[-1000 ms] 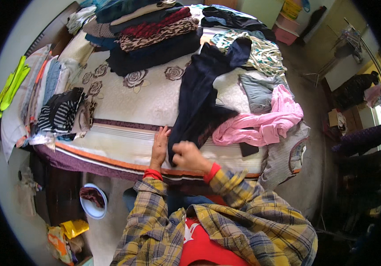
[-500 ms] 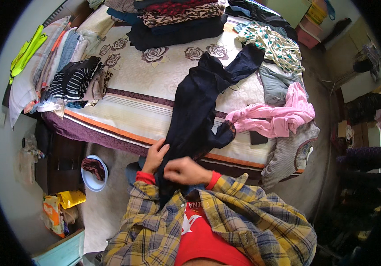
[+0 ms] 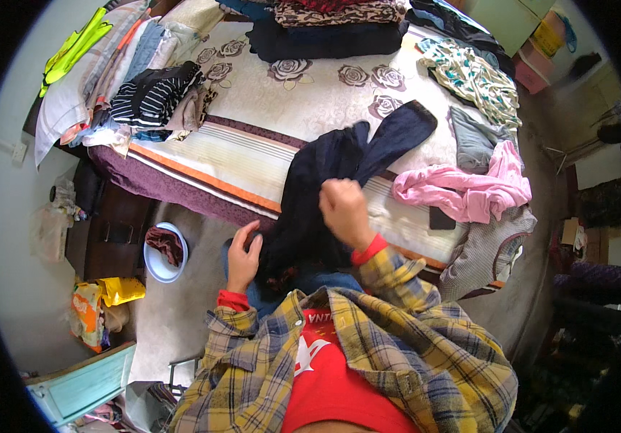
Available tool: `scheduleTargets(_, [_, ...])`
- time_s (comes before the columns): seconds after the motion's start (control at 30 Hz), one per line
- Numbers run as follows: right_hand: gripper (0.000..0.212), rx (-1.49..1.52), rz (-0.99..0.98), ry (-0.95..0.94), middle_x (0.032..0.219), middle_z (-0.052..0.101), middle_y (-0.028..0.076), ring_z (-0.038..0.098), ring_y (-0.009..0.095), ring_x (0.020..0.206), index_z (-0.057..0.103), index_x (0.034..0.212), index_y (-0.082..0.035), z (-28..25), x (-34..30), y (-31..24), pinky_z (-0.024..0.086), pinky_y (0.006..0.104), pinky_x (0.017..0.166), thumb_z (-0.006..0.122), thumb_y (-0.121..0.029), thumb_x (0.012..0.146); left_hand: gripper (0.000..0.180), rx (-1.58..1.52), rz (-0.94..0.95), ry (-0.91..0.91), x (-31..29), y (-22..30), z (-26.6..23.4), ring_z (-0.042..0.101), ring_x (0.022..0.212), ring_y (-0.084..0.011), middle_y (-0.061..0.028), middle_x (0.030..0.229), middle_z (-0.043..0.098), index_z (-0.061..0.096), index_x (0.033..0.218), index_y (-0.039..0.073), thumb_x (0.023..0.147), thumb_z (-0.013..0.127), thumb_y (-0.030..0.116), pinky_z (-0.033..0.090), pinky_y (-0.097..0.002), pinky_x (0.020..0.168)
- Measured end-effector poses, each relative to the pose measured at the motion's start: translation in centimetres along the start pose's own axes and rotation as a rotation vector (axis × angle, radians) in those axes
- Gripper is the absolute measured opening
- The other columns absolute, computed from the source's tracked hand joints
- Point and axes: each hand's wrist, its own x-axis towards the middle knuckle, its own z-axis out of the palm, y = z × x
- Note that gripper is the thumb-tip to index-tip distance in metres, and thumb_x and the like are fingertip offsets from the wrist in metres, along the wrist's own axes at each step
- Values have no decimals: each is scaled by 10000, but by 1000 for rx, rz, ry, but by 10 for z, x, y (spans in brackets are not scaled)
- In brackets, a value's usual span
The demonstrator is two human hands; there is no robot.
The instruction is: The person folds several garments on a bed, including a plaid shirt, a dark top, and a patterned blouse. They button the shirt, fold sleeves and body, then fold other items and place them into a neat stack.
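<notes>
Navy garment (image 3: 312, 169) slanting away rightward; right hand (image 3: 345, 209) nearer, curled over it, grip unclear; left hand (image 3: 242, 254) alongside, fingers spread

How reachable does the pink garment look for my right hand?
Probably yes: the pink garment lies on the bed to the right of your right hand, with nothing upright between them, only bedding and part of the dark garment.
</notes>
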Motion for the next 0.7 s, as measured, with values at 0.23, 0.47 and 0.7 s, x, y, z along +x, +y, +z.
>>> scheduleTargets(0.23, [163,513,-102,-226,820,583,157,608,348,742,569,909,5,3,-44,-104,507,398,644,643,18,764,587,-589,-241,-365,8,63,20,480,1198,-169,-130,1380,445,348,1434,-12,895,574,44,397,-267,995])
scheduleTargets(0.47, [110,339,153,35,825,623,116,613,246,720,655,918,-15,-25,-30,-45,492,325,634,636,29,819,405,-903,-367,-10,10,20,7,605,1073,-226,-131,1224,600,515,1293,-21,889,514,-58,498,-366,950])
scheduleTargets(0.7, [321,120,292,18,982,634,156,594,333,919,610,1046,-5,-6,-13,12,443,420,879,676,10,733,389,-615,-264,1,9,-1,-1,589,1105,-238,-149,1258,580,533,1284,-21,895,548,-6,467,-343,964])
